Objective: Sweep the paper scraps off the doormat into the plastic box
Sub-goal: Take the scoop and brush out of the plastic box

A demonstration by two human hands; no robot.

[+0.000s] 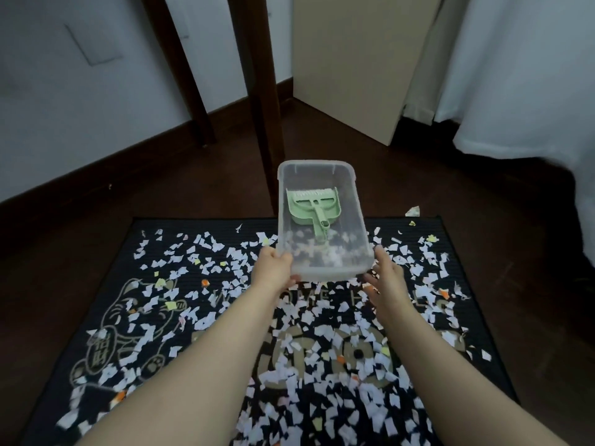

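A clear plastic box [354,220] is held up over the far part of a black doormat [106,317]. Inside it lie a small green dustpan and brush [314,206]. My left hand [273,268] grips the box's near left corner. My right hand [386,278] is at the near right corner with its fingers spread and fairly straight, touching or just off the box. White, yellow and orange paper scraps [322,349] cover most of the doormat.
Two dark wooden furniture legs [264,107] stand on the brown floor just beyond the box. A beige panel [354,59] leans at the back, a white curtain [531,75] hangs at the right. A few scraps [413,211] lie off the mat's far right corner.
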